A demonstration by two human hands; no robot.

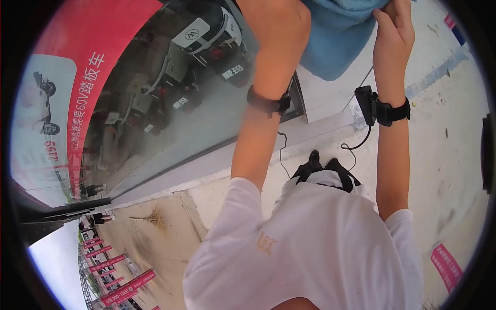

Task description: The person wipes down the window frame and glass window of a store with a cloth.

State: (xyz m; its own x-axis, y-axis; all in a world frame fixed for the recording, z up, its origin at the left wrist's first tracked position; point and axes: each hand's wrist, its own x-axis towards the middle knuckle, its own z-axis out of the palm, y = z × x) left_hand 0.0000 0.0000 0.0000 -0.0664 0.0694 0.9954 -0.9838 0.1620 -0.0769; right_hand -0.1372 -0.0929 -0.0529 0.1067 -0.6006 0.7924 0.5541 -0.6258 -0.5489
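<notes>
While my white shirt (336, 232) takes up the lower centre of the frame, both my forearms extend to the upper edge. My left wrist bears a black strap (266, 102); from the device on my right wrist, a thin cable (368, 138) loops down toward my legs. My left hand (276, 26) runs out at the top edge, fingers cut off, so I cannot tell how far open it is or what it holds. My right hand (398, 31), upper right, is bent nearly closed, thumb and fingers at the margin of the blue cloth (333, 49), which hangs between my arms at upper centre. Risk noted: the cloth could slip to the pavement (439, 170) should that fingertip hold loosen; the cable could snag if I reach further. Beyond, at left, stands a glass pane (206, 126) with scooters (178, 70) visible through it; pink banners (124, 292) lie farthest, lower left.
</notes>
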